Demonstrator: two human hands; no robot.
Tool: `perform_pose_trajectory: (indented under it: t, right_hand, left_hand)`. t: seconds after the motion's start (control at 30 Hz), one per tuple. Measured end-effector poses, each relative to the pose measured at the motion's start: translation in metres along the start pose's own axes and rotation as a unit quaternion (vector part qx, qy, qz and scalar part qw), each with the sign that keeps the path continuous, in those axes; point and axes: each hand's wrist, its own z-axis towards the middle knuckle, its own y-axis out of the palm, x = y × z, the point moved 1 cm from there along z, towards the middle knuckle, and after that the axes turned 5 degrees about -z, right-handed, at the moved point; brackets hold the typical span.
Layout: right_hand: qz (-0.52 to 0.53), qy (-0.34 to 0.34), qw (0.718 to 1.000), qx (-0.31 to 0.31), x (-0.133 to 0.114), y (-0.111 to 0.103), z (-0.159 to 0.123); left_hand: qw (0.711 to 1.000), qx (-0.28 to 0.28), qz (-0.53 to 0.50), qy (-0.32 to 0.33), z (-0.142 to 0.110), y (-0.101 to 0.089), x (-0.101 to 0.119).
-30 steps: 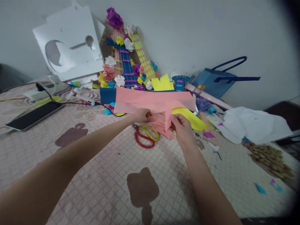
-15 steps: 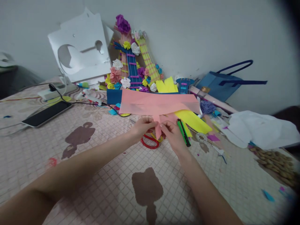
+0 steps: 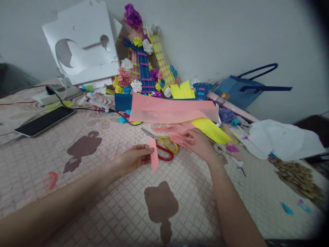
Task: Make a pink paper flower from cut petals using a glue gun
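Observation:
My left hand [image 3: 135,158] pinches a small pink paper strip [image 3: 154,159] and holds it upright just above the patterned mat. My right hand [image 3: 197,144] rests farther back on a pile of pink paper pieces [image 3: 180,137], fingers curled on them. Red and yellow scissors [image 3: 164,148] lie between the two hands. A large pink paper sheet [image 3: 174,109] lies behind, over a yellow sheet [image 3: 210,128].
Paper guitar crafts with paper flowers [image 3: 144,65] lean on the wall beside a white foam board [image 3: 82,44]. A tablet [image 3: 43,121] and cables lie at left. A blue bag [image 3: 239,91], white cloth [image 3: 282,139] and paper scraps sit at right.
My left hand has drawn back toward me with one pink strip, away from the pile. My right hand has moved onto the pink pieces; the green pen it held is no longer seen.

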Motion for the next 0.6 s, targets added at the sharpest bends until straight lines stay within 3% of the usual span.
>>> perform_pose_trajectory:
  t: [0.17, 0.33, 0.47, 0.6]
  right_hand:
    - [-0.137, -0.039, 0.988, -0.068, -0.008, 0.011, -0.005]
    - [-0.168, -0.039, 0.983, -0.069, -0.011, 0.017, -0.006]
    - [-0.101, -0.023, 0.993, -0.049, -0.008, 0.014, -0.005]
    - [0.085, 0.092, 0.992, 0.03, -0.006, 0.011, -0.001]
  left_hand:
    - [1.0, -0.011, -0.016, 0.0, 0.003, -0.001, 0.0]
    - [1.0, 0.007, -0.015, 0.0, 0.001, 0.001, 0.002]
    - [1.0, 0.017, -0.019, -0.001, 0.0, 0.003, 0.003]
    - [1.0, 0.015, -0.009, 0.013, 0.001, 0.003, 0.004]
